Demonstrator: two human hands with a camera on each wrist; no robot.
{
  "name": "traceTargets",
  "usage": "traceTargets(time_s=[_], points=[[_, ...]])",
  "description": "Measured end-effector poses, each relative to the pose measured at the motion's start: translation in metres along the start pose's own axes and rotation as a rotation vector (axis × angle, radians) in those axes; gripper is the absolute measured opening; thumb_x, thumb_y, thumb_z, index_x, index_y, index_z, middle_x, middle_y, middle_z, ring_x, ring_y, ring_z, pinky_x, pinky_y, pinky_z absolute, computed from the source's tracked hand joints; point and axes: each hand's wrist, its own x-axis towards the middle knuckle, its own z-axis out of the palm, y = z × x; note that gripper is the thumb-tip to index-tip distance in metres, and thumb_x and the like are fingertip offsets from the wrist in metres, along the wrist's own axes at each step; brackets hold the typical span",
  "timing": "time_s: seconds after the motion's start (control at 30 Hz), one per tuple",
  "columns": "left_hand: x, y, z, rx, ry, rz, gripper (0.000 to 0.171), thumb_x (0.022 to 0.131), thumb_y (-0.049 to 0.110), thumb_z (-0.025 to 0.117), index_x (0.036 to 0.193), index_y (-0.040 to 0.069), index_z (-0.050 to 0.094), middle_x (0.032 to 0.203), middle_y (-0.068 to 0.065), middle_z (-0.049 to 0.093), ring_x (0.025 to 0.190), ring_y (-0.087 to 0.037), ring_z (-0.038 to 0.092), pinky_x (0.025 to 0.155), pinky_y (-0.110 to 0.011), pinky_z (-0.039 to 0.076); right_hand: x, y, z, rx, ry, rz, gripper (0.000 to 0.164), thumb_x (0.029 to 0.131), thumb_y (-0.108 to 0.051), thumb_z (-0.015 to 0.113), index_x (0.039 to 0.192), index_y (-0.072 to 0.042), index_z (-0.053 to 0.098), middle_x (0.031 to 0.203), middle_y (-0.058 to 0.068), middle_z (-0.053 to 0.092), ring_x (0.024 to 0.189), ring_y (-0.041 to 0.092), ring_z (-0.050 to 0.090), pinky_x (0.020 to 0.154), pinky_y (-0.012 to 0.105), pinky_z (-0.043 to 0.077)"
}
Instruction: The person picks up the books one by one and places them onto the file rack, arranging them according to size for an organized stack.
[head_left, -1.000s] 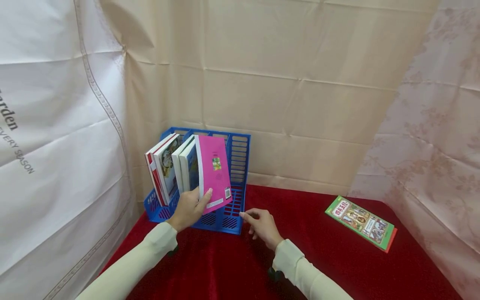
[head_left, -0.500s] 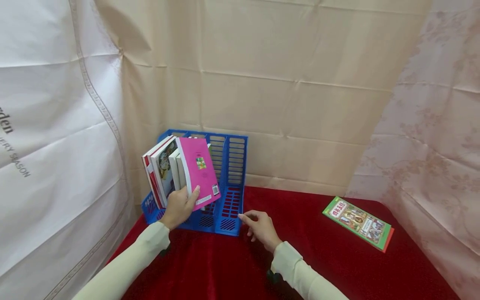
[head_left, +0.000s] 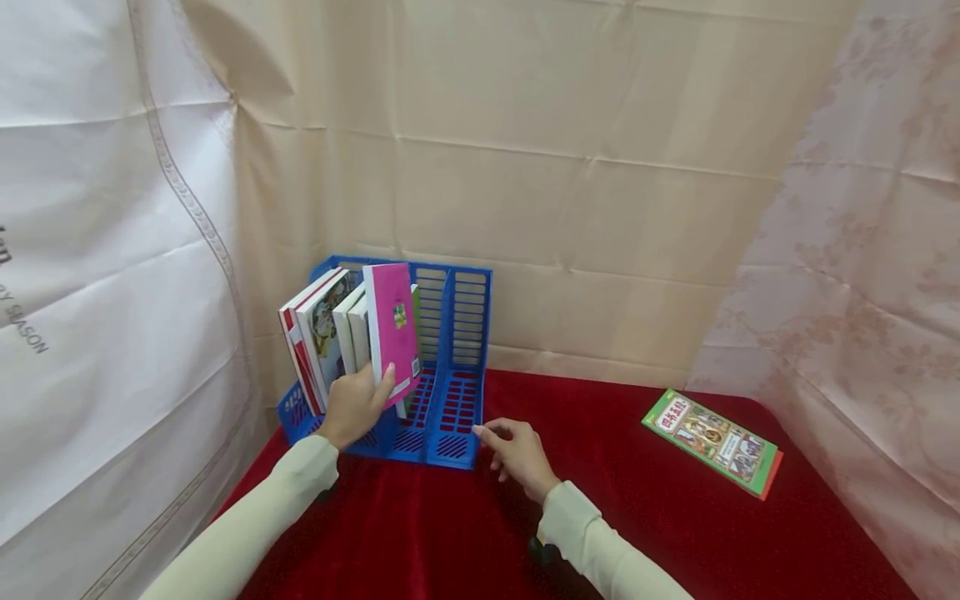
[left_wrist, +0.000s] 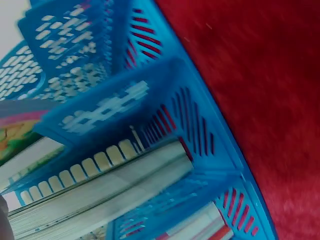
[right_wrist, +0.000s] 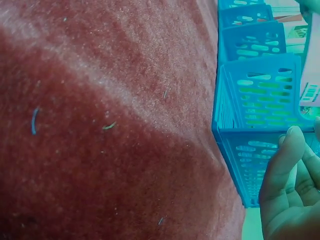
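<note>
My left hand (head_left: pixel 354 407) grips a thin pink book (head_left: pixel 395 337) by its lower spine, thumb across the back cover with its barcode. The book stands nearly upright over the blue file rack (head_left: pixel 456 417), in front of a green-edged book (head_left: pixel 416 312). Close to its left, white-paged books (head_left: pixel 352 329) stand in a compartment. In the left wrist view, thick page blocks (left_wrist: pixel 110 195) sit between the rack's dividers, and the held book is partly cut off. My right hand (head_left: pixel 521 457) pinches the rack's front right edge between thumb and fingers, seen closely in the right wrist view.
Red-edged books (head_left: pixel 307 346) fill the rack's leftmost compartment. A green illustrated book (head_left: pixel 712 437) lies on the red cloth (head_left: pixel 600 500) at right, an orange edge showing under it. A beige curtain (head_left: pixel 562 208) hangs behind the rack; white fabric (head_left: pixel 112 292) rises at left.
My left hand has carried the pink book leftward along the rack, then turned it more upright and edge-on. The right hand has kept its place at the rack's edge.
</note>
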Motion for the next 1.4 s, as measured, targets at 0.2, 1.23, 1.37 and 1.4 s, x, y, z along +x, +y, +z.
traceTargets(time_s=[0.2, 1.23, 1.37, 1.4], points=[[-0.002, -0.008, 0.018, 0.196, 0.072, 0.022, 0.035, 0.099, 0.019, 0.062, 0.070, 0.005, 0.049, 0.046, -0.009, 0.047, 0.038, -0.032, 0.052, 0.036, -0.048, 0.040, -0.002, 0.003, 0.002, -0.002, 0.000, -0.002, 0.036, 0.098, -0.040, 0.071, 0.113, -0.008, 0.075, 0.099, 0.019, 0.072, 0.054, 0.014, 0.058, 0.043, 0.029, 0.049], [0.015, 0.014, 0.045, 0.128, -0.221, -0.449, 0.031, 0.103, 0.017, 0.057, 0.075, 0.004, 0.054, 0.060, -0.011, 0.056, 0.058, -0.036, 0.063, 0.053, -0.049, 0.050, -0.002, 0.001, -0.002, -0.011, 0.000, 0.012, 0.039, 0.097, -0.044, 0.071, 0.115, -0.009, 0.075, 0.095, 0.015, 0.074, 0.054, 0.013, 0.056, 0.043, 0.028, 0.048], [0.014, 0.017, 0.048, 0.137, -0.174, -0.418, 0.030, 0.105, 0.018, 0.055, 0.081, 0.000, 0.055, 0.061, -0.017, 0.058, 0.064, -0.046, 0.066, 0.056, -0.056, 0.052, -0.002, -0.001, -0.004, -0.011, 0.001, 0.010, 0.039, 0.097, -0.043, 0.071, 0.115, -0.009, 0.075, 0.094, 0.015, 0.074, 0.054, 0.014, 0.056, 0.043, 0.028, 0.048], [0.016, 0.018, 0.048, 0.133, -0.172, -0.417, 0.030, 0.105, 0.018, 0.055, 0.082, -0.001, 0.055, 0.061, -0.017, 0.058, 0.065, -0.046, 0.067, 0.056, -0.056, 0.052, -0.001, -0.002, -0.005, -0.011, -0.001, 0.010, 0.039, 0.097, -0.043, 0.071, 0.115, -0.009, 0.075, 0.094, 0.015, 0.074, 0.054, 0.014, 0.056, 0.043, 0.028, 0.049]])
